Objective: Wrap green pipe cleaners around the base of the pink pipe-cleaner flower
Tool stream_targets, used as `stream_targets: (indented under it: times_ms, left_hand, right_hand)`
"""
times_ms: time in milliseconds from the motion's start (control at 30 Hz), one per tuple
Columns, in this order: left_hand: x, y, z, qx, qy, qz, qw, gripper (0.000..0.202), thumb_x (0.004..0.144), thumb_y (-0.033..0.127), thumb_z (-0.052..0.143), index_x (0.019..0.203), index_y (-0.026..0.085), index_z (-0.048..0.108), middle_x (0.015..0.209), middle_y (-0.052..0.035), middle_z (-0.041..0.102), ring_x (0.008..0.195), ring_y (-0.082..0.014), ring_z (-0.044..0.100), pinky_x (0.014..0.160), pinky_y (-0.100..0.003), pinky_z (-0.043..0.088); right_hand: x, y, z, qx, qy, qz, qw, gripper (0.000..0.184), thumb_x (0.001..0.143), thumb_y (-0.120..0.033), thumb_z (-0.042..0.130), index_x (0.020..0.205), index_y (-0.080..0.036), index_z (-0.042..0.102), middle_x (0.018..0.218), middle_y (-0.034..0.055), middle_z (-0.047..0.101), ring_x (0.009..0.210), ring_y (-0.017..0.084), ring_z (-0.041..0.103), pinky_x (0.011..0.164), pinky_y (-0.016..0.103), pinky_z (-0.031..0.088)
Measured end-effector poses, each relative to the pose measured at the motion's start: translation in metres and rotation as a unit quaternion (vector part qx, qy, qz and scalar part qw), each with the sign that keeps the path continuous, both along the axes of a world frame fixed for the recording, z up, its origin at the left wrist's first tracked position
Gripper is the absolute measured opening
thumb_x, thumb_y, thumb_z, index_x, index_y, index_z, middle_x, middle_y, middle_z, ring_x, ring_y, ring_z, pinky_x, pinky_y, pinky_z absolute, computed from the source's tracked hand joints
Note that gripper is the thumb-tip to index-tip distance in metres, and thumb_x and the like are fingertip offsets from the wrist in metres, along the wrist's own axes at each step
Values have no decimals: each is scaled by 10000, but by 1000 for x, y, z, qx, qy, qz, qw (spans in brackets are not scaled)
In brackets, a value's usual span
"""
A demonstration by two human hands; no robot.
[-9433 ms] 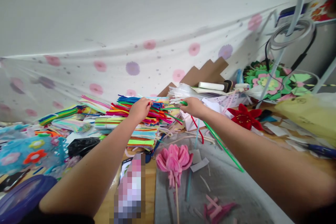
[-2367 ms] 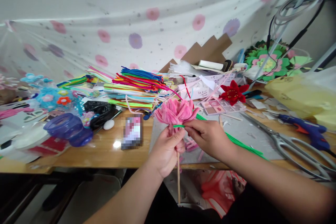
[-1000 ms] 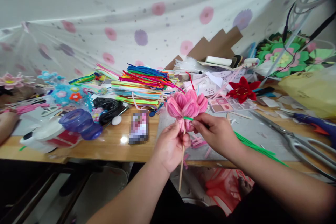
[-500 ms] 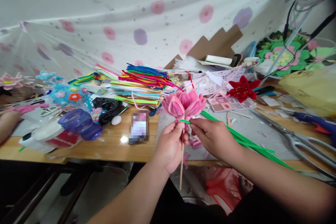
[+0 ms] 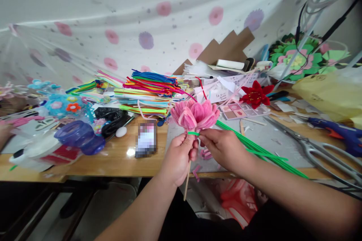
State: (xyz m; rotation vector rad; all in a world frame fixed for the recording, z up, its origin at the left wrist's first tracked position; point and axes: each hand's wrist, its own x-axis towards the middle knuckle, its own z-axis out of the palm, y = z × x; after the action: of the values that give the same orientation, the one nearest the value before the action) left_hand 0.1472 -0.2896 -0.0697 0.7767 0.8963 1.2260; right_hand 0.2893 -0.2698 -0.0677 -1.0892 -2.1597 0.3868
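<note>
A pink fuzzy flower [image 5: 195, 115], built of pipe-cleaner petals, stands upright on a thin wooden stick [image 5: 187, 182]. My left hand [image 5: 178, 154] is closed around the base of the flower and the top of the stick. A short green pipe cleaner [image 5: 193, 133] lies across the flower's base, just under the petals. Its right end is pinched between the thumb and fingers of my right hand [image 5: 223, 147]. Beyond my right hand, long green pipe cleaners [image 5: 263, 154] lie across the grey mat, and small pink pieces [image 5: 206, 153] lie behind my hands.
Large scissors [image 5: 313, 147] and a blue glue gun [image 5: 336, 131] lie at the right. A red flower [image 5: 256, 95] sits behind. Bundled colored pipe cleaners [image 5: 149, 92] are stacked at the back. A phone [image 5: 146, 139] and a purple container [image 5: 79, 137] stand left; another person's hand [image 5: 5, 135] shows at far left.
The stick's lower end has swung left, and the flower sits slightly lower and further left in view. The green pipe cleaner stays at its base. The whole view has shifted a little.
</note>
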Motion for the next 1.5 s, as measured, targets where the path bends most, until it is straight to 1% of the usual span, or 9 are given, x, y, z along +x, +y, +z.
stream_targets:
  times_ms: [267,400,500,733,933,1067,1267,1367,1500]
  left_hand:
    - [4,3,-6,-5,57,70,996,273,712,324,674,597,135,513,508,35,482,370,-30,346,377,-182,206]
    - [4,6,-10,-10,52,86,995,287,729,337,649,590,158,473,471,67,410,352,-32,320,366,-186,191]
    - [3,5,-11,-21,32,65,997,278,712,342,657,630,167,458,496,78,393,369,-31,320,382,-180,198]
    - [1,-1,-4,-46,-10,-24,999,254,671,239,640,633,176,397,517,83,361,400,-27,311,424,-182,200]
    - [-7,-4,1,-56,-12,-99,993,269,663,258,658,654,184,399,524,94,317,411,-28,268,440,-188,199]
    - [-4,-2,-3,-49,46,-96,993,278,685,242,616,577,184,367,483,89,307,398,-26,235,421,-188,158]
    - [2,0,-7,-34,80,-54,995,259,721,212,590,545,163,408,450,73,327,396,-26,226,410,-202,84]
    - [-2,-2,-3,-36,60,-65,995,185,704,188,585,594,157,440,483,62,383,396,-24,241,420,-196,126]
    - [-8,-5,3,-50,-49,-93,993,78,716,175,588,715,138,519,580,9,517,410,-24,318,445,-182,216]
  right_hand:
    - [-3,-4,-8,41,-23,16,999,243,903,-211,436,943,-181,674,811,61,707,721,165,657,651,232,447]
    - [-4,-7,-10,58,5,10,998,238,907,-230,451,900,-181,683,750,50,694,670,149,638,635,224,444]
    - [-3,-7,-10,87,10,-1,996,238,908,-234,454,910,-170,684,695,45,674,614,142,613,597,225,437]
    - [-2,-4,-17,182,-16,32,983,331,907,-153,415,1146,-147,644,687,60,659,578,143,586,552,236,446]
    - [1,3,-17,114,58,107,986,317,922,-180,436,1182,-192,617,750,45,669,600,102,592,575,195,466]
    - [4,4,-11,141,-5,149,979,390,888,-135,415,1239,-185,579,812,59,695,624,117,610,559,206,457]
    - [3,3,-4,123,-155,65,978,475,790,-89,466,1224,-228,601,804,72,727,640,180,652,565,247,445]
    - [4,3,-5,95,-139,71,983,480,782,-82,471,1224,-215,598,835,74,726,656,169,660,574,230,449]
    - [8,8,-8,65,-71,91,991,471,782,-79,478,1217,-212,601,888,62,727,653,128,654,595,200,461]
